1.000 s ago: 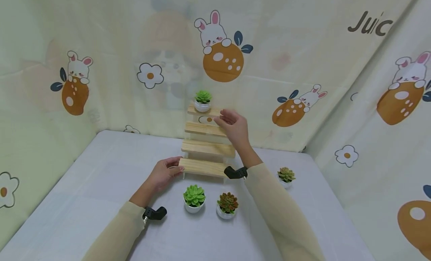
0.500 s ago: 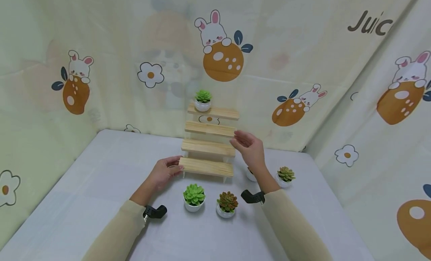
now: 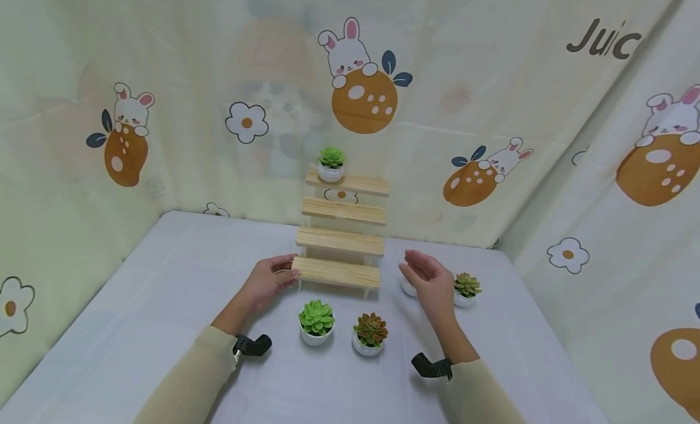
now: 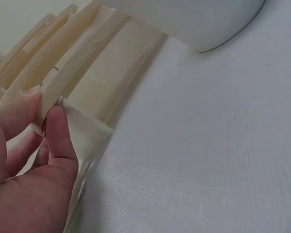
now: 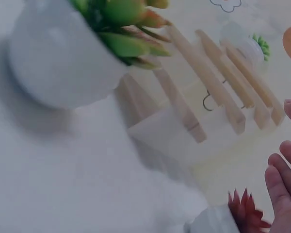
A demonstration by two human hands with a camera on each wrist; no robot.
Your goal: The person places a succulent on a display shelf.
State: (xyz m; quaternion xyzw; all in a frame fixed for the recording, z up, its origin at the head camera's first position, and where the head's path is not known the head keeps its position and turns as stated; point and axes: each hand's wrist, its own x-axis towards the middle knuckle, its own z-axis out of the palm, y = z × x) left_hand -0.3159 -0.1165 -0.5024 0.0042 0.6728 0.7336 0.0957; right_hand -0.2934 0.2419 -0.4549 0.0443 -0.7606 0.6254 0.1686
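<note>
A four-tier wooden display stand point(image 3: 339, 239) stands at the back of the table. My left hand point(image 3: 268, 282) pinches the left end of its lowest board; the left wrist view shows thumb and finger on the board point(image 4: 72, 63). A bright green potted succulent point(image 3: 331, 164) sits on the top tier, toward the left. My right hand point(image 3: 433, 284), fingers loosely bent and holding nothing, is right of the stand. It partly covers a white pot point(image 3: 408, 287), whose red succulent point(image 5: 246, 213) shows in the right wrist view.
In front of the stand are a light green succulent point(image 3: 316, 321) and a reddish-brown succulent point(image 3: 370, 334), both in white pots. Another potted succulent point(image 3: 466, 287) is right of my right hand. A printed curtain point(image 3: 426, 108) hangs behind the white-covered table point(image 3: 180, 278).
My right hand has moved from beside the top tier down and right to the pots at the right. My left hand has stayed on the lowest board.
</note>
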